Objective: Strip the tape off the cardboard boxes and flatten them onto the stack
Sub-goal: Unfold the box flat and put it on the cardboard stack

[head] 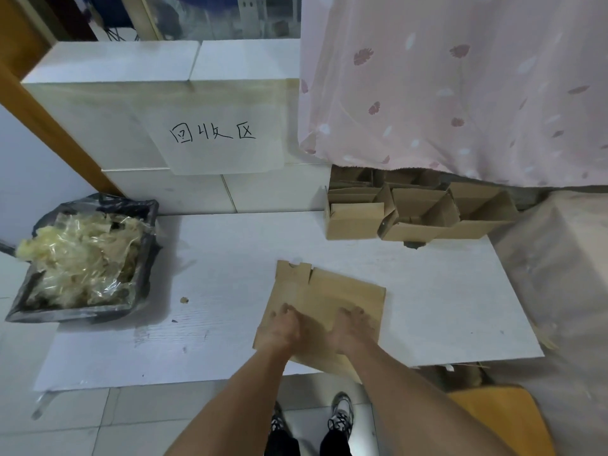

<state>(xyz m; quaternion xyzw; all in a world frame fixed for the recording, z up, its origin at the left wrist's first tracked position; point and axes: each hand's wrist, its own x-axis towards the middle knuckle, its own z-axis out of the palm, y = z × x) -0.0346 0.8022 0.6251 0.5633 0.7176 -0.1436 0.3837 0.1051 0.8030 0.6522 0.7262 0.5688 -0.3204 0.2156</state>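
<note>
A flattened brown cardboard box (pixel 329 291) lies on the white board (pixel 230 258) on the floor, near its front edge. My left hand (pixel 283 327) presses on its near left part, fingers spread forward. My right hand (pixel 353 327) presses beside it on the near right part, also flat. Several open, unflattened cardboard boxes (pixel 418 212) stand at the board's far right, under a pink curtain. A black-lined bin (pixel 144 258) at the left holds a heap of stripped clear tape (pixel 82 258).
A white block (pixel 131 103) with a handwritten paper sign (pixel 214 136) stands behind the board. The pink flowered curtain (pixel 460 87) hangs at the right. An orange stool (pixel 500 419) sits at the lower right. My shoes (pixel 342 413) stand on tiled floor.
</note>
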